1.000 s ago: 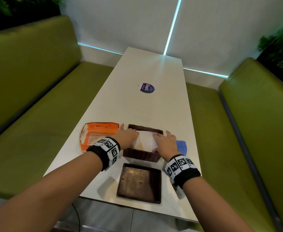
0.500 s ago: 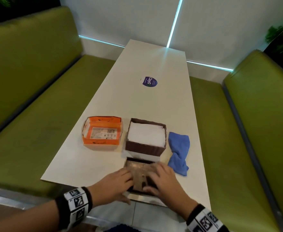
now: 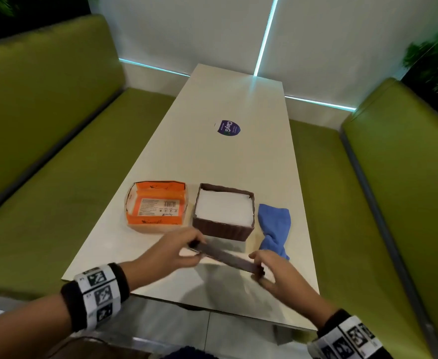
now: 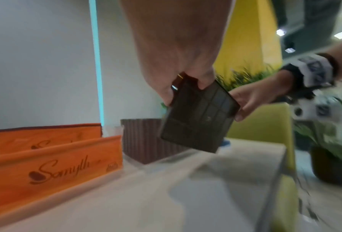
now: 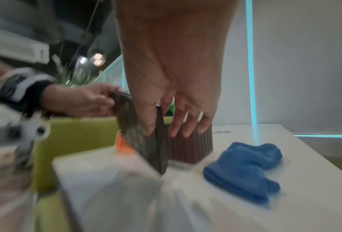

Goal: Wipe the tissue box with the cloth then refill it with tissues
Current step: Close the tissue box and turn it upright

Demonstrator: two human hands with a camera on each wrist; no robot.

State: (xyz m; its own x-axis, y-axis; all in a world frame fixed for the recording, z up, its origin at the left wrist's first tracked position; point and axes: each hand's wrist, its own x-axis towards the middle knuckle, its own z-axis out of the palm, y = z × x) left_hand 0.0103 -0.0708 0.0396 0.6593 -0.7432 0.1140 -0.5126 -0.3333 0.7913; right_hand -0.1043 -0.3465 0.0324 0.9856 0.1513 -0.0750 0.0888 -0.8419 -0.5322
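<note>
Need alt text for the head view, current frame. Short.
Both hands, left hand and right hand, hold the brown lid tilted above the white table. Behind it sit the brown tissue box filled with white tissues, an orange tissue pack and a blue cloth.

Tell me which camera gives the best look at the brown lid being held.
The left wrist view: the lid shows its broad gridded face, pinched by the left hand and the right hand. The head view catches only its thin edge; the right wrist view is blurred and partly blocked by fingers.
</note>
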